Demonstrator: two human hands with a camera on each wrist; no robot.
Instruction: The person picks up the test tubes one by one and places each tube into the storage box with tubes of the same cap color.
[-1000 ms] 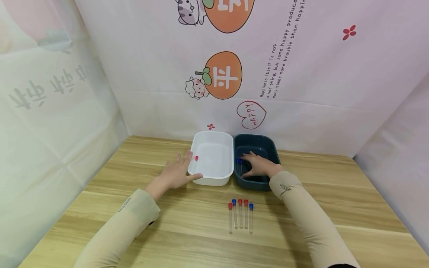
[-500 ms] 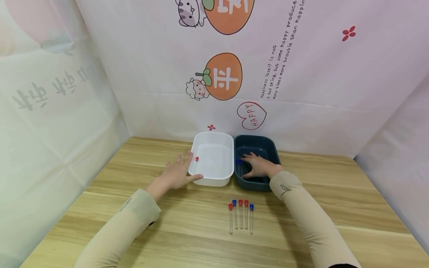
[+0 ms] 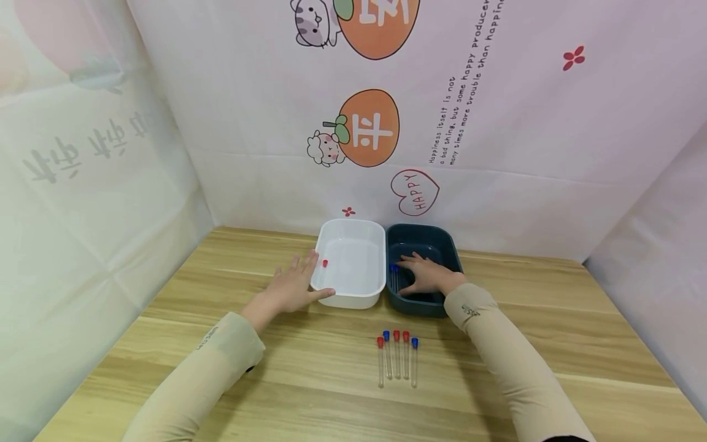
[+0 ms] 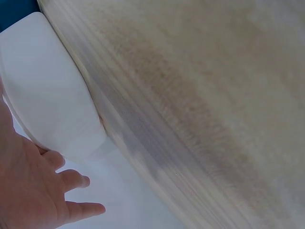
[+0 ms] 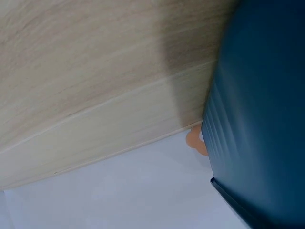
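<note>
My left hand [image 3: 289, 288] rests at the left rim of a white plastic bin [image 3: 353, 299], its fingers spread. The left wrist view shows its fingers straight beside the bin's outer wall [image 4: 52, 90]. A red cap [image 3: 324, 263] sits inside the white bin; any tube under it is too faint to make out. My right hand [image 3: 425, 274] reaches into a dark blue bin [image 3: 422, 230], fingers and thumb spread apart. By its fingertips stand blue-capped test tubes [image 3: 394, 269], partly hidden. The right wrist view shows only the bin's outer wall [image 5: 257, 114], not the hand.
Several capped test tubes [image 3: 396, 356], with red and blue caps, lie side by side on the wooden table [image 3: 309, 393] in front of the bins. A printed cloth [image 3: 497, 209] hangs behind the bins. The two bins stand side by side.
Both hands, the bins and the test tubes stay in place. The whole head view has shifted very slightly downward.
</note>
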